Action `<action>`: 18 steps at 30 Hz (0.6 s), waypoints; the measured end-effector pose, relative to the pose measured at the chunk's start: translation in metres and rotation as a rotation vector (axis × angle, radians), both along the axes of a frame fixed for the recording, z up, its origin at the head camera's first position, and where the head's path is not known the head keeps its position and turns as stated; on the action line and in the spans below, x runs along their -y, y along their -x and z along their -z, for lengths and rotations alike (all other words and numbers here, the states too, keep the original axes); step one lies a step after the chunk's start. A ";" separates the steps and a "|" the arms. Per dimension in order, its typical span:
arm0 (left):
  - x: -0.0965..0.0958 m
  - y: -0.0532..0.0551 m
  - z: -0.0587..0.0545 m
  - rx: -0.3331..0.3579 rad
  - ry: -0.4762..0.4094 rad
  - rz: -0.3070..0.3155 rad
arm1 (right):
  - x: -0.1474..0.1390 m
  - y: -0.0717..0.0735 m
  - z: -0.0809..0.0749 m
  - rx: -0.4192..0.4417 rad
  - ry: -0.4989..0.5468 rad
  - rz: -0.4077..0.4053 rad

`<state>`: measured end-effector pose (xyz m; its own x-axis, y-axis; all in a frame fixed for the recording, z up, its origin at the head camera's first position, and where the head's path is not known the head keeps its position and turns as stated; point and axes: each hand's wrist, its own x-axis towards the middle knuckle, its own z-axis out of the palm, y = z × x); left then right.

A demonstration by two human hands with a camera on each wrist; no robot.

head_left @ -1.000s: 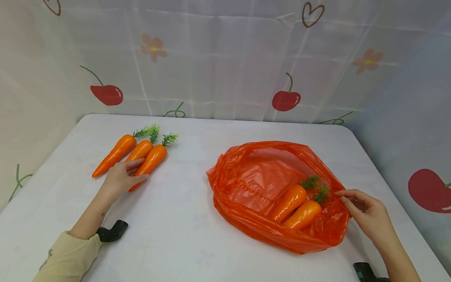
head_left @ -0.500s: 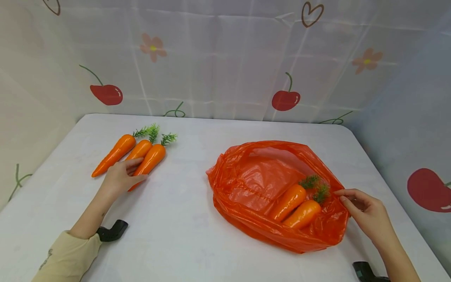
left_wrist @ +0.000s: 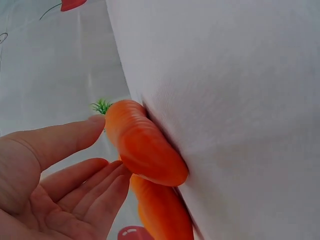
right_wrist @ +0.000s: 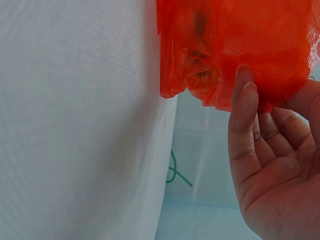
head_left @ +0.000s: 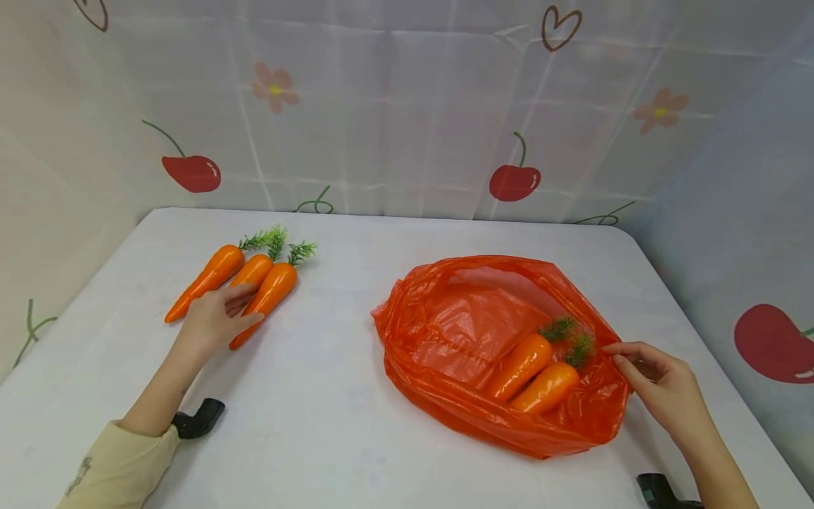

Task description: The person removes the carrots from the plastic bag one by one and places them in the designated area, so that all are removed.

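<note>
Three orange carrots with green tops lie side by side on the left of the table. My left hand (head_left: 213, 322) has its thumb and fingers on either side of the nearest carrot (head_left: 275, 286), gripping its lower part. In the left wrist view the thumb tip is at that carrot's (left_wrist: 145, 150) thick body and the fingers are at its other side. An open red plastic bag (head_left: 439, 339) lies to the right with two carrots (head_left: 550, 389) inside. My right hand (head_left: 668, 385) pinches the bag's right rim; in the right wrist view the fingers overlap the bag (right_wrist: 270, 45).
The middle carrot (head_left: 254, 270) and the far carrot (head_left: 216, 272) lie against each other beyond the left hand. A white cloth covers the table (head_left: 318, 424). A printed curtain (head_left: 381, 106) stands behind it. Black wrist mounts (head_left: 198, 418) show at both wrists.
The left hand and the nearest carrot have shifted very slightly left, toward the middle carrot. The right hand and the bag have stayed in place.
</note>
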<state>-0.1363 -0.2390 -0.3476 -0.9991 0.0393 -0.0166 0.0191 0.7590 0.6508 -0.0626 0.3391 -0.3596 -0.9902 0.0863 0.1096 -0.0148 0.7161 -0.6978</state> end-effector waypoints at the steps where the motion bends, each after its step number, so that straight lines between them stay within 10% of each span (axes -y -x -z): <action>1: -0.001 0.000 -0.001 -0.005 0.003 -0.001 | 0.000 0.000 0.000 0.003 0.000 0.000; 10: -0.028 -0.004 -0.026 -0.093 0.013 0.016 | 0.000 -0.001 -0.001 0.017 -0.016 0.015; 18: -0.088 0.002 -0.047 -0.159 -0.094 0.155 | 0.002 -0.001 -0.001 0.006 -0.016 0.014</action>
